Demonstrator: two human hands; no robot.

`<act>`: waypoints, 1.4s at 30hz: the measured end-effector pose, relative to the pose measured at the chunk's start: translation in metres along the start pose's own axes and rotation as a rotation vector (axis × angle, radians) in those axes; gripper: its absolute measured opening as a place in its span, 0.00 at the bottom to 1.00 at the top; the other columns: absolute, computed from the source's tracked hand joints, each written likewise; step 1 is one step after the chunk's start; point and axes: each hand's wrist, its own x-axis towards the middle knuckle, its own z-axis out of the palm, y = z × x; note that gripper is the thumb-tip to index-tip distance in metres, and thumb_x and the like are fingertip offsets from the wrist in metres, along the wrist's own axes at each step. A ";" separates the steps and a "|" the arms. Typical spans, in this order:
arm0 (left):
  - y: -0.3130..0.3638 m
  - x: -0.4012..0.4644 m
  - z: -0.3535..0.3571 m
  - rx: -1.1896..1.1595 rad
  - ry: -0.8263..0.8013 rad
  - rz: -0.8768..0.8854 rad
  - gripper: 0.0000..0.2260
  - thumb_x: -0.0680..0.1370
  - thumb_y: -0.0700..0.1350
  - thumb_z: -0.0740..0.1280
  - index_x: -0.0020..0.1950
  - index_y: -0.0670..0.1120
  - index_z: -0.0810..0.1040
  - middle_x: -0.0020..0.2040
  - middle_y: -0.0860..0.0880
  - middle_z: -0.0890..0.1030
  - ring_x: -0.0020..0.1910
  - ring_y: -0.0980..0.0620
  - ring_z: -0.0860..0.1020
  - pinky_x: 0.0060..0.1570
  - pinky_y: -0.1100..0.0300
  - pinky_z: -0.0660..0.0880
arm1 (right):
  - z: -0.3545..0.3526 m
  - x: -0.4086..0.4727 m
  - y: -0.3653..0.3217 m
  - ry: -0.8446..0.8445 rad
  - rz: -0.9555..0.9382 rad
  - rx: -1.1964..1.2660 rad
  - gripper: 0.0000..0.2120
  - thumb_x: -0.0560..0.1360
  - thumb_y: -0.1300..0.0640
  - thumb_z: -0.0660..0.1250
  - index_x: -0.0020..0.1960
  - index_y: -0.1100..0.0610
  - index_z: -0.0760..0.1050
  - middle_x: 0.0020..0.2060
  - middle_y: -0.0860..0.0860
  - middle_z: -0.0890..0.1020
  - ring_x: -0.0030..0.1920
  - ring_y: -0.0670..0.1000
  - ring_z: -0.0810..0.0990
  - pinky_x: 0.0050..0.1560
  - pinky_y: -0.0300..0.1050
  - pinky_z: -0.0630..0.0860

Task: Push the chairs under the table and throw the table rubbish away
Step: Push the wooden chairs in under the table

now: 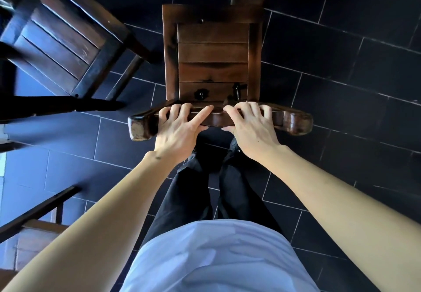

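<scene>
Dark brown wooden chair [213, 64] straight ahead of both hands, slatted seat stretching away from the fingers, top rail of the backrest [218, 118] right under them. Left hand [180, 127] gripping the rail left of its middle, fingers curled over the far edge, index finger stretched along the top. Right hand [250, 125] gripping the same rail just beside it, fingers curled over, thumb on the near side. Second wooden chair [61, 41] off to the left of the left hand, turned at an angle, apart from the first. Black tiled floor [341, 75] beneath everything. Dark trousers [232, 177] and pale blue shirt [214, 257] below the wrists.
</scene>
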 end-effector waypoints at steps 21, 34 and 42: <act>-0.084 0.066 -0.028 0.008 0.069 0.070 0.20 0.80 0.60 0.59 0.63 0.47 0.73 0.57 0.48 0.76 0.56 0.43 0.72 0.60 0.48 0.60 | -0.024 0.082 -0.039 0.056 0.103 0.061 0.23 0.79 0.39 0.59 0.69 0.51 0.69 0.57 0.52 0.76 0.57 0.58 0.74 0.56 0.55 0.64; -0.112 0.088 -0.040 0.038 0.051 0.110 0.20 0.80 0.60 0.60 0.65 0.49 0.72 0.58 0.49 0.76 0.56 0.43 0.72 0.59 0.48 0.60 | -0.029 0.109 -0.050 0.073 0.132 0.091 0.23 0.79 0.39 0.58 0.69 0.50 0.69 0.56 0.52 0.76 0.55 0.57 0.74 0.55 0.55 0.63; -0.132 0.106 -0.050 0.017 0.032 0.138 0.20 0.80 0.60 0.60 0.66 0.50 0.71 0.58 0.49 0.76 0.56 0.44 0.72 0.60 0.48 0.61 | -0.038 0.130 -0.058 0.051 0.165 0.095 0.24 0.78 0.38 0.56 0.69 0.49 0.68 0.58 0.51 0.76 0.57 0.56 0.74 0.57 0.55 0.64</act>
